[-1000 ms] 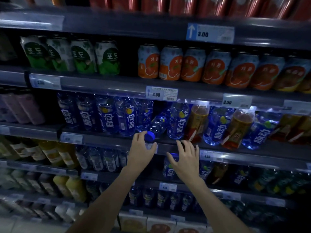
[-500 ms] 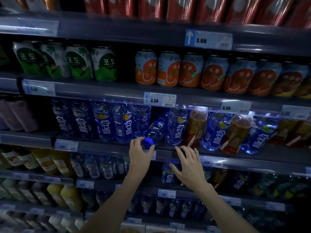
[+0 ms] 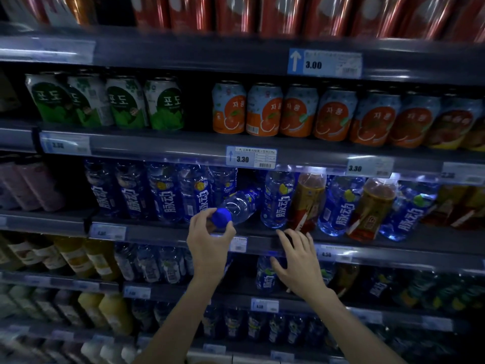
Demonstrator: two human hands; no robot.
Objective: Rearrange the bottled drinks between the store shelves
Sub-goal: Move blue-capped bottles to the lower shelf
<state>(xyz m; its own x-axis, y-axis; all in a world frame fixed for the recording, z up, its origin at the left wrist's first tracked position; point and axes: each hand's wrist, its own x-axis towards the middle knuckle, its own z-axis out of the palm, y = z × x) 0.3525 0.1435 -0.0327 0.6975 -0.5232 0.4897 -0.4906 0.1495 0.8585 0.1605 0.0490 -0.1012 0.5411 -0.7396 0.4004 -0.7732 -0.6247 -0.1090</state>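
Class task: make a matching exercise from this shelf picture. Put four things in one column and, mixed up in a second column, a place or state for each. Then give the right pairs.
Column A
1. green cans
2. orange cans
3. tipped blue bottle
4. right hand

Column B
a. fingers spread, holding nothing
b. lying over, cap gripped by the left hand
c. upright, left of the gap in the can row
d. upright, right of the gap in the can row

Pairs: 1-c; 2-d; 3-b; 4-a.
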